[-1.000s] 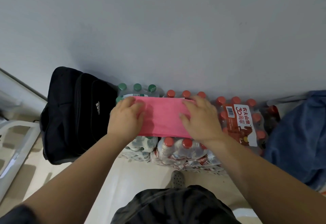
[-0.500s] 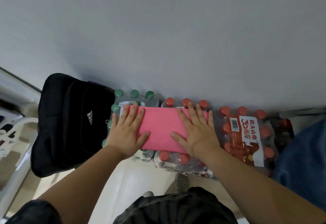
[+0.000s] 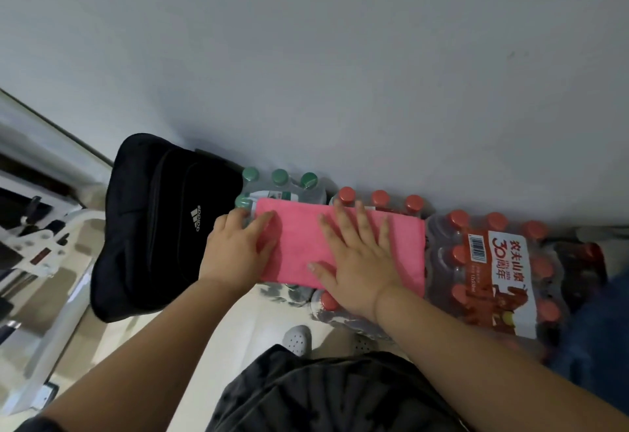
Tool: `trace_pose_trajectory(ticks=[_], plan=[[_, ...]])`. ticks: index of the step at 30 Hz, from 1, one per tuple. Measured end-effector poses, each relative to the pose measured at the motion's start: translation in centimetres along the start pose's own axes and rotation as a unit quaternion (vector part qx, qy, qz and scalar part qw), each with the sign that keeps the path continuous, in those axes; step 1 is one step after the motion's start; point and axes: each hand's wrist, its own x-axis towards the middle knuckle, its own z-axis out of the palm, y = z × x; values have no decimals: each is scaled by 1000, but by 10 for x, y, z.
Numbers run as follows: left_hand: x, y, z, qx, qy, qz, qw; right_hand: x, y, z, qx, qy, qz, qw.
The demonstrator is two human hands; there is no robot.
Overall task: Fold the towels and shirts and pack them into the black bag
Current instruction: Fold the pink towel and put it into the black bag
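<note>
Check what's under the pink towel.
Shrink-wrapped water bottles: green caps show around the left end of the pink towel, red caps along its far edge. Caps beneath are covered.

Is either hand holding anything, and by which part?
The left hand pinches the pink towel at its left end, thumb on top; the right hand presses flat on its middle.

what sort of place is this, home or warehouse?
Likely a storage corner in a home or office: shrink-wrapped water bottle packs sit on the floor against a bare wall, doubling as a surface for the pink towel.
</note>
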Motion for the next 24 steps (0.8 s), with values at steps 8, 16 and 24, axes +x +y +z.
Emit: trace_pose_trajectory(ticks=[8, 16, 24], plan=[[3, -8, -2, -14, -11, 82, 997, -1, -2, 10, -55, -3, 19, 998], [27, 4, -32, -379, -144, -100, 909, -1, -26, 13, -14, 2, 149, 989], [25, 4, -43, -613, -212, -186, 737, 2, -29, 18, -13, 8, 169, 985]])
